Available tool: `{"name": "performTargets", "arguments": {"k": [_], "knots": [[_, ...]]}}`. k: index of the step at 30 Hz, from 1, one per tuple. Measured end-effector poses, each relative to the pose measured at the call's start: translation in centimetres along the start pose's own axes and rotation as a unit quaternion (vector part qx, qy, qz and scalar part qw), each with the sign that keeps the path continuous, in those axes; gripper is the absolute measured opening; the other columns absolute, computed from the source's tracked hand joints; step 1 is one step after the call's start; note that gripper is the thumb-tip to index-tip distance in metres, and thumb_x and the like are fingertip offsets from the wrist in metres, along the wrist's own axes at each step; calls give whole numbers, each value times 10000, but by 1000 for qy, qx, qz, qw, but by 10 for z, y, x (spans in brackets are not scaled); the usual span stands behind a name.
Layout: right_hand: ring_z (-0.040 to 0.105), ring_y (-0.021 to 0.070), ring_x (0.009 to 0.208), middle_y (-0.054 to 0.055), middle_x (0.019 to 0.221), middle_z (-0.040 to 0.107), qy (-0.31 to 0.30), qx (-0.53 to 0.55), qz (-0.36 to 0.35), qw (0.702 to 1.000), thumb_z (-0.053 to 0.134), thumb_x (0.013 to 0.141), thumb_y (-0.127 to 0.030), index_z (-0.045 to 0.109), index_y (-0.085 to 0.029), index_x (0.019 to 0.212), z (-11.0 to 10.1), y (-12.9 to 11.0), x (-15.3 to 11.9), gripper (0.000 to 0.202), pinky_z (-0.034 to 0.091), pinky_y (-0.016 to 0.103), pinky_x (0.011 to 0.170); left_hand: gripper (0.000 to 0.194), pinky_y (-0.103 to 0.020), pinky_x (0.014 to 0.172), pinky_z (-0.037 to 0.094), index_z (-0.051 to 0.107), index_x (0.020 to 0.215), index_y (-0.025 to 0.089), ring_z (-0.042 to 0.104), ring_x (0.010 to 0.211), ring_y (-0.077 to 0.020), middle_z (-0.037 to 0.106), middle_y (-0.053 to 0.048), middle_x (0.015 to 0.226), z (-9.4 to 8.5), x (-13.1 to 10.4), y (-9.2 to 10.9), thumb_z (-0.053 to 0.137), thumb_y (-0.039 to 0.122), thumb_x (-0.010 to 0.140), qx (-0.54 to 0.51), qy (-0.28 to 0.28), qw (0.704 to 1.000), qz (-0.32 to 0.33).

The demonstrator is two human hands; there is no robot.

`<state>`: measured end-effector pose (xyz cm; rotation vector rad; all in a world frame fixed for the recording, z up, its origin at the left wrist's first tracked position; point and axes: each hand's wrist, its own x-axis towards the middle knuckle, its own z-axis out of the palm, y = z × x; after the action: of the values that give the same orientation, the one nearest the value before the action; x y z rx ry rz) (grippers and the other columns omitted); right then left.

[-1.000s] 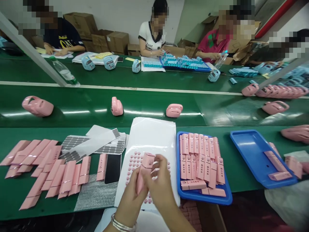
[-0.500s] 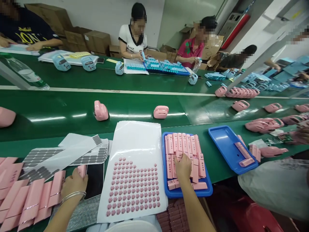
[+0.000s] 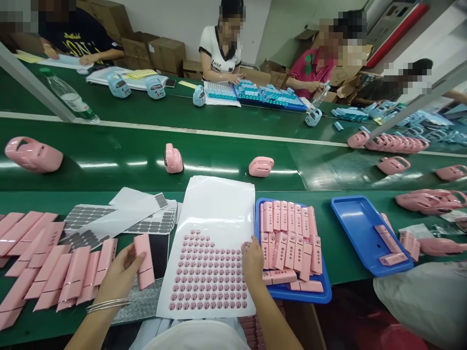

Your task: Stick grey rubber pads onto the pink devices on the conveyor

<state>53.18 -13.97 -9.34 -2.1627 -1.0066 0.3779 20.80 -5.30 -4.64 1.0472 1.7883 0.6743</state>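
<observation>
Head view, looking down at our two hands over the green table (image 3: 328,233). Our left hand (image 3: 120,272) grips a pink piece (image 3: 144,261) by its lower edge, thumb across the front, the piece standing nearly upright just over a black panel (image 3: 159,250). A bangle (image 3: 107,305) sits on that wrist. Left of the hand, rows of pink pieces (image 3: 54,262) lie overlapped on the table.

Our right hand (image 3: 252,261) is curled, fingertips down at the right edge of the sticker sheet (image 3: 209,265), touching the left rim of the blue tray (image 3: 288,294). We cannot tell whether it pinches anything. The tray holds pink pieces (image 3: 292,233) in close rows, a few loose at its front.

Grey pad sheets (image 3: 120,221) lie behind the black panel. A second blue tray (image 3: 361,231) sits to the right with a few pieces in it. Two pink housings (image 3: 173,159) (image 3: 261,166) rest on the belt (image 3: 109,155) beyond. Across it, other people (image 3: 221,46) work over blue parts (image 3: 270,95).
</observation>
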Motion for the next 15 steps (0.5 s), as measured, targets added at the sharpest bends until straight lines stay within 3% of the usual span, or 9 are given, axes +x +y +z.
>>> {"name": "performTargets", "arguments": {"k": [3,7,12,15], "knots": [[541,223,823,31,794,574,-25,-25,5,999,527,797,-194,508,-169,1086,-1,2,6,291,434,373,755,561,-279,832,488,533,1152,230,499,1152,-247,544,-62,1254,12,-26,15,672,469,664,-146,-57,986,-62],[520,167,731,-5,741,537,-78,-50,17,996,520,765,-77,534,-143,960,-5,-1,19,206,405,323,706,551,-225,646,519,574,1090,207,566,1038,-242,602,-70,1146,30,-55,37,754,387,602,-283,-95,947,-115],[500,136,603,-30,672,542,-146,-19,47,988,540,690,-38,506,-158,961,-13,-5,33,298,372,282,616,492,-242,580,522,560,1028,155,615,718,-168,656,-60,859,43,-81,60,764,298,603,-342,-151,917,-135],[530,162,607,-39,647,562,-163,34,73,983,586,661,-114,458,-184,961,-21,-6,37,333,384,300,621,622,-286,589,546,490,1129,194,607,677,-164,637,-19,756,44,-90,73,779,199,578,-351,-163,914,-123]]}}
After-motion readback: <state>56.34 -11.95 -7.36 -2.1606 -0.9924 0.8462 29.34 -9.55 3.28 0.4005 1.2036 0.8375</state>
